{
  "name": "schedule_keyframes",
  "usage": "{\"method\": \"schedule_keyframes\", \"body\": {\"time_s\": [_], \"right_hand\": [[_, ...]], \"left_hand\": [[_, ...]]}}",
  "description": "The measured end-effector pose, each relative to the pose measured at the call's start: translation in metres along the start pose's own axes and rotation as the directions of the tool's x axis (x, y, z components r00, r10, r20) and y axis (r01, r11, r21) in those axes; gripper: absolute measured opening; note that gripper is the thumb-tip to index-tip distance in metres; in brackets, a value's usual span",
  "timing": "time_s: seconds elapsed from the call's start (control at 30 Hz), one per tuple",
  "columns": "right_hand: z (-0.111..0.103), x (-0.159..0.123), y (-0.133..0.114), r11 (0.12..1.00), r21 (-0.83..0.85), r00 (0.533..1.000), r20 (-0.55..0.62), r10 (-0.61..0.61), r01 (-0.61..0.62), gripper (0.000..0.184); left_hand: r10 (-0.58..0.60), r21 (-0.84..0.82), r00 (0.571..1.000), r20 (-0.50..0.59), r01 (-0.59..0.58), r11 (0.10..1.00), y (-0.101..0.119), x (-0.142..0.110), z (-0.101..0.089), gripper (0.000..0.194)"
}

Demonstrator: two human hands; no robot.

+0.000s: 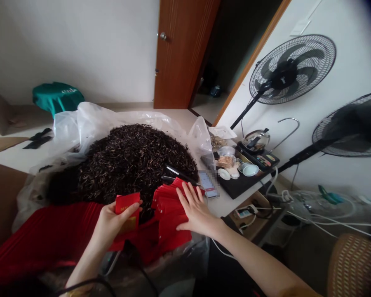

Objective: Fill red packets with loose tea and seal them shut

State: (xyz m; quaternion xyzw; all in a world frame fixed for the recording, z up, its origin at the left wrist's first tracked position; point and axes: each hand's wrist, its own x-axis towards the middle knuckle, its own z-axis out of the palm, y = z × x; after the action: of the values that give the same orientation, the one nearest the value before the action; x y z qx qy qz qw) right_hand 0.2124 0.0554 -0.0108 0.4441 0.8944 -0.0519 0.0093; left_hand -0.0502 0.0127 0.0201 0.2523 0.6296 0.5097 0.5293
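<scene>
My left hand [111, 220] grips a small red packet [127, 202] with gold lettering, thumb across its front. My right hand [198, 210] lies flat with spread fingers on a fanned stack of red packets [170, 206]. Just beyond both hands rises a big heap of dark, twisted dry leaves [136, 152], like loose tea, on clear plastic sheeting [89, 115]. Long rows of red packets [55, 231] stretch off to the lower left. Close behind the right-hand stack, a dark slim object [179, 173] rests against the heap.
A phone [208, 183] lies right of the stack. Farther right is a black tea tray [241, 185] with cups and a glass kettle [256, 140]. Two standing fans [289, 74] lean in from the right. White cables hang by an open drawer [250, 216]. A green-covered stool [57, 97] stands behind.
</scene>
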Motion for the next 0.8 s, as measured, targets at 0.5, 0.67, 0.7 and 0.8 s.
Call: {"method": "schedule_keyframes", "body": {"time_s": [0.5, 0.67, 0.7, 0.8], "right_hand": [[-0.017, -0.004, -0.010, 0.992, 0.126, 0.999, -0.020, 0.029, -0.026, 0.127], [-0.024, -0.006, -0.010, 0.980, 0.195, 0.999, -0.026, 0.039, -0.033, 0.124], [-0.028, -0.007, -0.008, 0.976, 0.212, 0.998, -0.037, 0.045, -0.036, 0.123], [-0.037, -0.009, -0.001, 0.958, 0.275, 0.994, -0.053, 0.099, -0.081, 0.108]], "left_hand": [[-0.070, -0.018, 0.997, 0.023, 0.071, 0.997, 0.006, -0.008, 0.002, 0.046], [-0.065, -0.038, 0.997, -0.045, 0.064, 0.997, 0.007, -0.009, 0.007, 0.046], [-0.067, -0.043, 0.997, -0.048, 0.065, 0.997, 0.008, -0.009, 0.008, 0.046], [-0.068, -0.031, 0.997, -0.044, 0.066, 0.997, 0.010, -0.012, 0.008, 0.044]]}}
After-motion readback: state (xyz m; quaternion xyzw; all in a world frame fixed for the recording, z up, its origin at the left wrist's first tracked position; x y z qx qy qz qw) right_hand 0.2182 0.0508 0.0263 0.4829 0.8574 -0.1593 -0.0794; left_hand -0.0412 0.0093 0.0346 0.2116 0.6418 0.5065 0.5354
